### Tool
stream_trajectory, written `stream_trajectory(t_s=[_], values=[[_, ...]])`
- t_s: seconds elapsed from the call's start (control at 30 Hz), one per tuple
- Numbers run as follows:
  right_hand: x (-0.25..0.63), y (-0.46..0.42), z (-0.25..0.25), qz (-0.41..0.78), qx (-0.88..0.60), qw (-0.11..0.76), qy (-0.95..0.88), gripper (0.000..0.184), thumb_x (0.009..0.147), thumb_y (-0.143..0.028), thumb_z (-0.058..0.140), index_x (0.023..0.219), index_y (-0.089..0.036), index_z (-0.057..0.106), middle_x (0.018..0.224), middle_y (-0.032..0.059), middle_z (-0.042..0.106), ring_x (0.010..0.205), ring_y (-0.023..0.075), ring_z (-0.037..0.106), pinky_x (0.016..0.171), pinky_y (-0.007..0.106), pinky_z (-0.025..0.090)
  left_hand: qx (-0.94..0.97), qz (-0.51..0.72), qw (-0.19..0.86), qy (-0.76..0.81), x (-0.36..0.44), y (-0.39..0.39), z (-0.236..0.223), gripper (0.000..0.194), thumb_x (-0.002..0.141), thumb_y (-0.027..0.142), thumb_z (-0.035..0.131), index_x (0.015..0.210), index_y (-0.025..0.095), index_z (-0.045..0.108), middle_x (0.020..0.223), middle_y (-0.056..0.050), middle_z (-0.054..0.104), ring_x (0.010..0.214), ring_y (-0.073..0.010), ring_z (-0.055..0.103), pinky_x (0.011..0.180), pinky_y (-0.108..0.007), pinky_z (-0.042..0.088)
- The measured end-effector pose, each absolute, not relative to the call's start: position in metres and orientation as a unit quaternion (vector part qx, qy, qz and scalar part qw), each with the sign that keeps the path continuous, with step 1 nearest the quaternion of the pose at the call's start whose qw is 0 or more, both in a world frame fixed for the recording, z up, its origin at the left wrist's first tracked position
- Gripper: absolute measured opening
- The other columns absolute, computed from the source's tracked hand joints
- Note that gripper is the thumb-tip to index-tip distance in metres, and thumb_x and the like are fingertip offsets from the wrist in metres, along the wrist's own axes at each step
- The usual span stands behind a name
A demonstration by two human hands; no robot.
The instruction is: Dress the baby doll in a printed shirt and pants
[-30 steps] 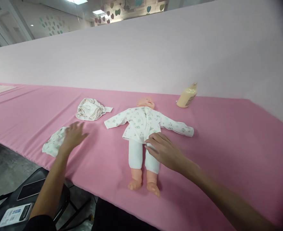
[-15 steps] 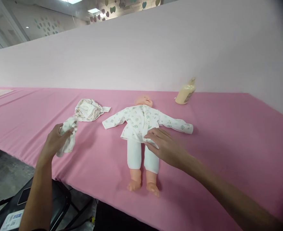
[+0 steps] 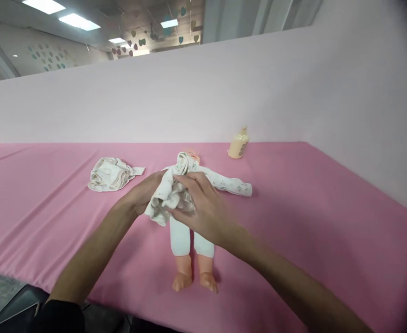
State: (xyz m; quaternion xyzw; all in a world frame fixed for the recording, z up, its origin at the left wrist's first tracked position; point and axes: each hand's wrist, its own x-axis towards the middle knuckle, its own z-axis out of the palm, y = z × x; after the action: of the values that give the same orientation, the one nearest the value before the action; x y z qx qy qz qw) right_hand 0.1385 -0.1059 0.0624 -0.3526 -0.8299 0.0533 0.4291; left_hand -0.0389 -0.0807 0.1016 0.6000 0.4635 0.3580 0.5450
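Note:
A baby doll (image 3: 181, 282) lies on its back on the pink-covered table, wearing a white printed long-sleeved top (image 3: 229, 184) and white leggings (image 3: 180, 238). Above its torso I hold a small crumpled white printed baby garment (image 3: 163, 196), whose exact kind I cannot make out. My left hand (image 3: 148, 189) grips it from the left, its fingers mostly hidden behind the fabric. From the right, my right hand (image 3: 206, 208) has thumb and fingers closed on the same cloth. The garment and hands cover most of the doll's chest and its sleeve on the left.
A bundled white cloth garment (image 3: 111, 175) lies on the pink tablecloth (image 3: 286, 249) at the left. Behind the doll, a cream pump bottle (image 3: 239, 144) stands near the white partition (image 3: 148, 101). A black chair (image 3: 19, 305) sits below the table's front edge at lower left.
My left hand has carried the small garment from the left over to the doll's torso. My right hand has moved from the top's hem onto this garment. The view has shifted.

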Motion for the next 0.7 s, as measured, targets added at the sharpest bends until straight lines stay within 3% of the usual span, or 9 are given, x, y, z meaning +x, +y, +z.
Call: stream_trajectory(t_s=[0.07,0.13,0.23,0.33,0.43,0.57,0.7], values=[[0.148,-0.099,0.067,0.103,-0.387,0.469,-0.788,0.031,0.088,-0.036,0.065,0.114,-0.022,0.057,0.104,0.0105,0.060,0.091,0.0245,0.060,0.075,0.038,0.052,0.565,0.345,0.621,0.420,-0.035,-0.079,0.105,0.045,0.088,0.058,0.057,0.108,0.019,0.069,0.084,-0.006,0.071,0.071,-0.0171,0.064,0.058,-0.026,0.051],[0.158,-0.092,0.073,0.183,-0.415,0.504,-0.735,0.020,0.089,-0.038,0.063,0.097,-0.022,0.056,0.085,0.0039,0.059,0.071,0.0175,0.056,0.061,0.031,0.047,0.571,0.354,0.632,0.387,-0.033,-0.079,0.108,0.049,0.091,0.058,0.053,0.119,0.020,0.067,0.100,-0.009,0.072,0.086,-0.0196,0.068,0.068,-0.028,0.055],[0.170,-0.086,0.082,0.304,-0.434,0.546,-0.649,0.030,0.088,-0.047,0.063,0.080,-0.022,0.048,0.067,-0.0037,0.048,0.057,0.0118,0.044,0.048,0.024,0.036,0.631,0.368,0.582,0.358,-0.029,-0.083,0.111,0.055,0.090,0.059,0.055,0.134,0.025,0.057,0.120,-0.010,0.068,0.107,-0.0229,0.066,0.085,-0.032,0.056],[0.176,-0.084,0.089,0.368,-0.445,0.572,-0.583,0.038,0.085,-0.051,0.066,0.073,-0.022,0.044,0.063,-0.0053,0.043,0.054,0.0101,0.040,0.045,0.023,0.033,0.688,0.361,0.486,0.399,-0.023,-0.089,0.112,0.067,0.083,0.053,0.068,0.142,0.030,0.047,0.133,-0.008,0.062,0.117,-0.0252,0.062,0.092,-0.034,0.055],[0.177,-0.083,0.091,0.400,-0.442,0.590,-0.545,0.041,0.084,-0.052,0.067,0.069,-0.022,0.042,0.063,-0.0053,0.042,0.054,0.0094,0.039,0.044,0.022,0.033,0.706,0.349,0.407,0.463,-0.018,-0.092,0.113,0.067,0.081,0.048,0.071,0.140,0.029,0.048,0.132,-0.008,0.063,0.116,-0.0276,0.063,0.088,-0.035,0.057],[0.185,-0.082,0.098,0.434,-0.406,0.613,-0.520,0.042,0.082,-0.054,0.068,0.069,-0.022,0.045,0.064,-0.0039,0.044,0.056,0.0104,0.042,0.046,0.023,0.037,0.722,0.329,0.379,0.475,-0.023,-0.089,0.116,0.060,0.084,0.047,0.066,0.138,0.025,0.051,0.128,-0.009,0.065,0.112,-0.0279,0.065,0.086,-0.036,0.057],[0.202,-0.082,0.113,0.442,-0.383,0.644,-0.494,0.046,0.083,-0.056,0.067,0.064,-0.023,0.040,0.059,-0.0043,0.036,0.049,0.0104,0.036,0.041,0.025,0.034,0.788,0.187,0.396,0.433,-0.039,-0.088,0.120,0.066,0.084,0.046,0.067,0.145,0.031,0.045,0.125,-0.008,0.066,0.112,-0.0269,0.064,0.085,-0.034,0.057]])
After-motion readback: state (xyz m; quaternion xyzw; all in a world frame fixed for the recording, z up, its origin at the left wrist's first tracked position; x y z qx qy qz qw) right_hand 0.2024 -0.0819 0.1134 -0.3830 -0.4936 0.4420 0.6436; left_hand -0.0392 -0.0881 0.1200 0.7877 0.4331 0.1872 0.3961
